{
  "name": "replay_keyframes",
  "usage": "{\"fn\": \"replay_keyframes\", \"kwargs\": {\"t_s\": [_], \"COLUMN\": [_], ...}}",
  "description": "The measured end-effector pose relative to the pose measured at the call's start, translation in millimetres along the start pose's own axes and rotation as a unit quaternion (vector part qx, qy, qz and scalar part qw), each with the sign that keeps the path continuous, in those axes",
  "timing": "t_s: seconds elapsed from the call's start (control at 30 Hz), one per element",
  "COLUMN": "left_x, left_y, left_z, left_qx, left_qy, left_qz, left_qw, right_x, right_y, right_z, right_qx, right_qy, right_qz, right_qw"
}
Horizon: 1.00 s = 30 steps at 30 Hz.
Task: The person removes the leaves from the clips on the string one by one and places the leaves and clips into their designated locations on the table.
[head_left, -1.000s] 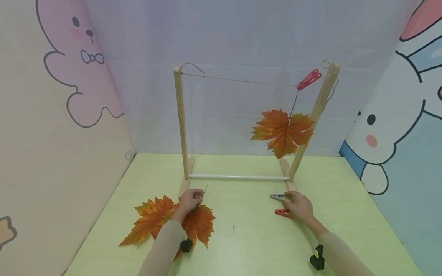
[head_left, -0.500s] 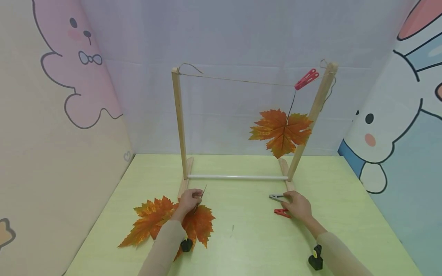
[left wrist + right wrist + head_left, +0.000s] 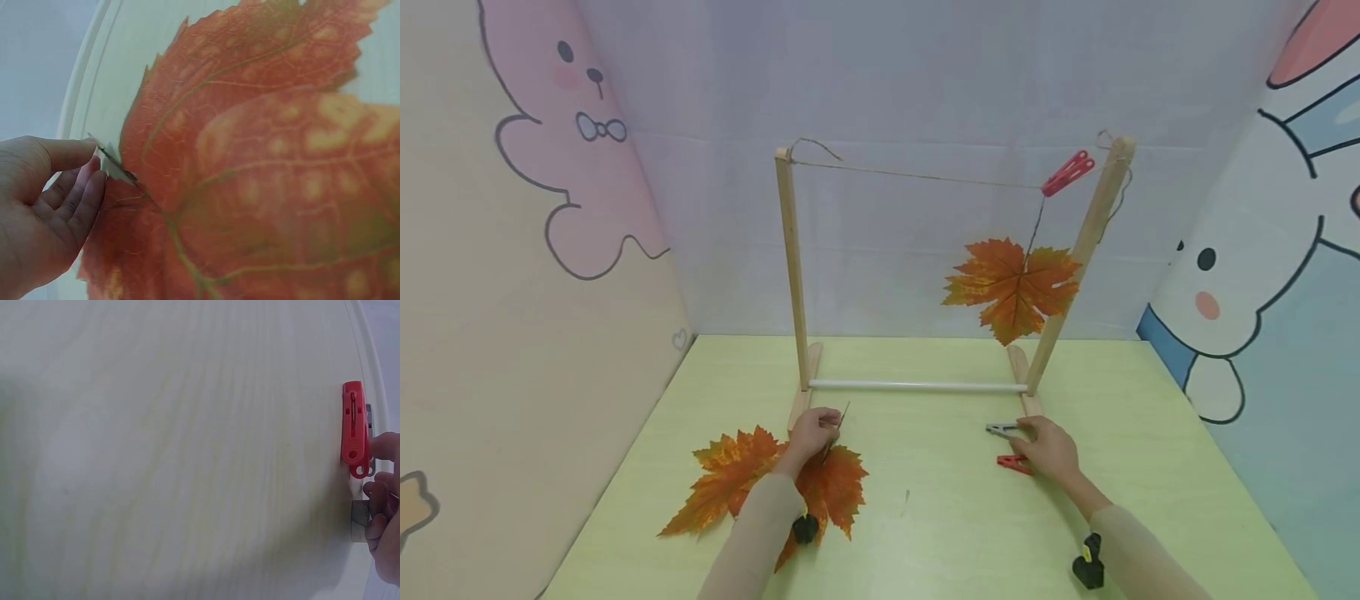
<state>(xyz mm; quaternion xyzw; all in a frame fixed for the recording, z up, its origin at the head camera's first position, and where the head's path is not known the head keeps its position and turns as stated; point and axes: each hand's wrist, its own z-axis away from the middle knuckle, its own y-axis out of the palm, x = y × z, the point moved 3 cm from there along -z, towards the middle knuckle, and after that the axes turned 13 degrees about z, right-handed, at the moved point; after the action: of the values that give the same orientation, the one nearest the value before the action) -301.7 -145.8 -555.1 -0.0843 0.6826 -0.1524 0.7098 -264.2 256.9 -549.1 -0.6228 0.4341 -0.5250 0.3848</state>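
Note:
My left hand (image 3: 812,433) pinches the dark stem (image 3: 119,165) of an orange maple leaf (image 3: 842,487) between thumb and fingertips. The stem's tip points up and away past the fingers, and the leaf blade spreads below the hand. Partly under it lies a second orange maple leaf (image 3: 722,483), at the left. Over on the right, my right hand (image 3: 1051,448) grips the handle end of a grey clothespin (image 3: 999,428) with thumb and index finger. A red clothespin (image 3: 1013,463) lies on the table just nearer to me, and it mostly covers the grey one in the right wrist view.
Behind the hands stands a wooden frame (image 3: 792,275) with a white rod (image 3: 917,385) low across it. A string (image 3: 910,173) spans its posts. From it, a red clothespin (image 3: 1067,173) holds another maple leaf (image 3: 1015,287) by its stem. Walls enclose the table (image 3: 925,500).

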Motion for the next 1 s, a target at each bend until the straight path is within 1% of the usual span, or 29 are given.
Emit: {"fn": "replay_keyframes", "kwargs": {"t_s": [0.1,0.2,0.3,0.47,0.67,0.73,0.83,0.93,1.0], "left_x": [-8.9,-18.6,-27.9,-45.1,-67.6,-75.5,-89.4,-104.2,-113.3], "left_y": [-3.8,-8.2,-10.9,-12.3,-11.2,-10.0,-8.3,-7.3,-7.3], "left_z": [-1.7,-4.4,-8.2,-12.8,-19.2,-22.0,-25.9,-28.1,-28.7], "left_qx": [-0.008,-0.021,-0.026,-0.017,-0.009,-0.005,-0.003,-0.004,-0.003], "left_qy": [0.024,0.035,0.039,0.046,0.058,0.066,0.086,0.108,0.114], "left_qz": [-0.025,-0.034,-0.026,-0.016,-0.016,-0.008,0.008,0.021,0.028], "left_qw": [0.9994,0.9986,0.9986,0.9987,0.9981,0.9977,0.9963,0.9939,0.9931], "right_x": [0.5,0.8,0.1,-2.1,-5.4,-6.3,-5.4,-1.4,2.8], "right_y": [-1.9,-3.7,-5.7,-12.7,-27.8,-33.6,-43.1,-53.5,-60.9], "right_z": [0.5,0.6,0.8,1.1,-1.3,-3.5,-6.7,-9.8,-11.6], "right_qx": [0.000,0.003,0.007,0.014,0.011,0.008,0.004,-0.002,-0.005], "right_qy": [0.001,-0.004,-0.011,-0.023,-0.022,-0.019,-0.027,-0.042,-0.051], "right_qz": [-0.006,-0.011,-0.008,-0.004,-0.023,-0.027,-0.025,-0.020,-0.018], "right_qw": [1.0000,0.9999,0.9999,0.9996,0.9994,0.9994,0.9993,0.9989,0.9985]}}
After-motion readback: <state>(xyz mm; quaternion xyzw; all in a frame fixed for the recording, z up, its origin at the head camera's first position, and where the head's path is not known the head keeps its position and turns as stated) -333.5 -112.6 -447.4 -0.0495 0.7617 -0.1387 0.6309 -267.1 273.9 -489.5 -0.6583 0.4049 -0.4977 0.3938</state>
